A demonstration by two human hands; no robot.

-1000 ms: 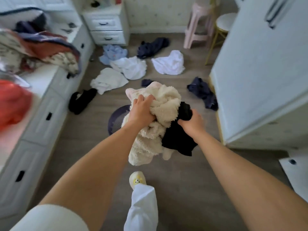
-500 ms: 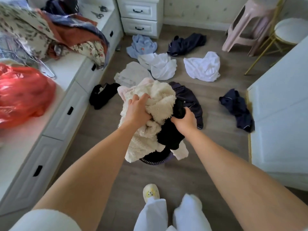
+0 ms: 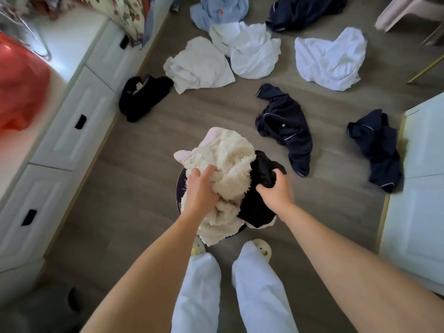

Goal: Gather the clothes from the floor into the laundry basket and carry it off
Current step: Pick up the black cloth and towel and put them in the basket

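My left hand (image 3: 201, 191) grips a fluffy cream garment (image 3: 228, 159) with a pink edge. My right hand (image 3: 276, 192) grips a black garment (image 3: 260, 205) beside it. Both bundles sit over the dark round laundry basket (image 3: 179, 186), which is mostly hidden under them; only its left rim shows. On the floor lie a navy piped garment (image 3: 286, 131), another navy one (image 3: 377, 147), a black one (image 3: 141, 97), three white ones (image 3: 199, 64) (image 3: 252, 49) (image 3: 329, 58), a light blue one (image 3: 216, 10) and a dark navy one (image 3: 305, 10).
A white drawer unit (image 3: 69, 131) runs along the left, with a red plastic bag (image 3: 19, 85) and floral fabric (image 3: 122, 10) on top. White furniture (image 3: 418, 176) stands at the right. A pink stool (image 3: 403, 10) is at the far right. My slippered feet (image 3: 262, 248) stand just behind the basket.
I have stepped forward and my view has tilted down. Both hands have lowered the cream and black garments onto the basket, which now lies directly beneath them.
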